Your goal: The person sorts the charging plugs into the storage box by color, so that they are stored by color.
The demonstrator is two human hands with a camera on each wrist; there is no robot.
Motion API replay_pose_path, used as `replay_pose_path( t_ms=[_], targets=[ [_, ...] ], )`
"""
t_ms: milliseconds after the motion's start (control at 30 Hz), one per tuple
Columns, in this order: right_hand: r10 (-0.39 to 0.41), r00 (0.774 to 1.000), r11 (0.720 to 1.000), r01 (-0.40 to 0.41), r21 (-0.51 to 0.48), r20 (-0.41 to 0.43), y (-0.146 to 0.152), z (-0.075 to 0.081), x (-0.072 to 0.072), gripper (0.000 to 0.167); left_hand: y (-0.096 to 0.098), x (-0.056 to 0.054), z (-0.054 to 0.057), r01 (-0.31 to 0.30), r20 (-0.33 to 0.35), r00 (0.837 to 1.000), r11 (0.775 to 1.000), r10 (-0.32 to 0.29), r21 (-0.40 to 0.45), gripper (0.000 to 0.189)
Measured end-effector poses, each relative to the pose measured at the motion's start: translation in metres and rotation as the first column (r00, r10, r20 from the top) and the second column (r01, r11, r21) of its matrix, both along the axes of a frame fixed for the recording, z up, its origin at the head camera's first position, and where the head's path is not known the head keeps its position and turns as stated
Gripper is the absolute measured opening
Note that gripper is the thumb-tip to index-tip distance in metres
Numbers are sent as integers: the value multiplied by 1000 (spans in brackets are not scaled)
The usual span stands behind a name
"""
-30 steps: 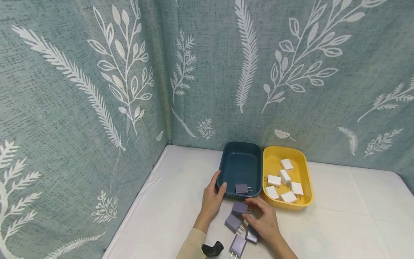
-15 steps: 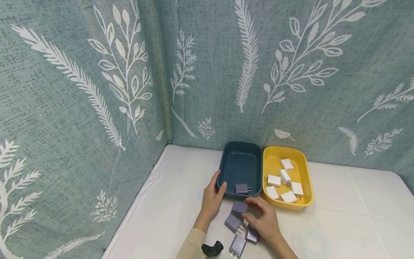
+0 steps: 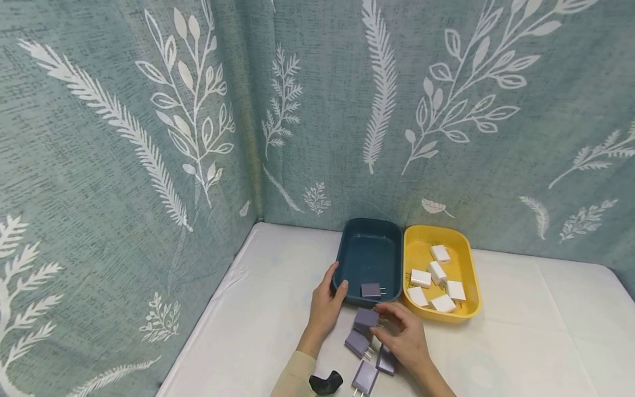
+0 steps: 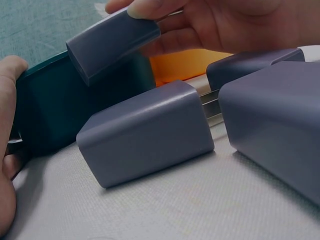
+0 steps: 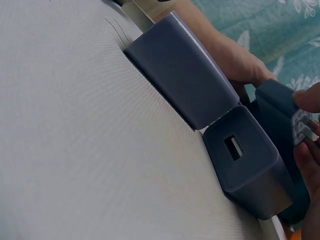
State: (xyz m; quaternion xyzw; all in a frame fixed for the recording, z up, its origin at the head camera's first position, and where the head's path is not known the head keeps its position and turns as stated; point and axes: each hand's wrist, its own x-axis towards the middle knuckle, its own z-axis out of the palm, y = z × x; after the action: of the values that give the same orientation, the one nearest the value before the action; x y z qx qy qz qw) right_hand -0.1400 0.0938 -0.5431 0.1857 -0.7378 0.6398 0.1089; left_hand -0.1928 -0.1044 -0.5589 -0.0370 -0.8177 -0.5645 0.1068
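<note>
My right hand [image 3: 404, 336] pinches a purple charger plug [image 3: 366, 318] between thumb and fingertips, just in front of the dark blue tray [image 3: 369, 253]. In the left wrist view this held charger [image 4: 112, 47] hangs above the table, its prongs turned toward the palm. My left hand [image 3: 324, 306] grips the tray's near left corner, the thumb over the rim and the fingers along the outer side. A single purple charger [image 3: 370, 290] lies inside that tray. Below my right hand, more purple chargers rest on the table: one [image 3: 358, 343], another [image 3: 386, 360] partly covered, and a third [image 3: 365, 377].
Against the blue tray's right side stands a yellow tray [image 3: 475, 286] with several white chargers [image 3: 420, 278] in it. Behind both trays hangs a leaf-patterned curtain [image 3: 327, 110]. A black object [image 3: 326, 382] shows at my left sleeve [image 3: 295, 375]. White cloth [image 3: 536, 331] covers the table.
The purple charger in my right hand has shifted very slightly left and up. My left hand, both trays and the other chargers have stayed in place.
</note>
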Motion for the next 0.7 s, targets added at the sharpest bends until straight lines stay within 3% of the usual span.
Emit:
replay_pose_path(
  t_ms=[267,700],
  targets=[
    [-13,1000,1000,13,26,-11,0,3,-2,45,1,1,1,-8,-4,1000,1000,8,8,56],
    [1,998,1000,-2,-20,-65,-1,7,-2,45,0,2,2,3,-7,1000,1000,-3,14,56]
  ],
)
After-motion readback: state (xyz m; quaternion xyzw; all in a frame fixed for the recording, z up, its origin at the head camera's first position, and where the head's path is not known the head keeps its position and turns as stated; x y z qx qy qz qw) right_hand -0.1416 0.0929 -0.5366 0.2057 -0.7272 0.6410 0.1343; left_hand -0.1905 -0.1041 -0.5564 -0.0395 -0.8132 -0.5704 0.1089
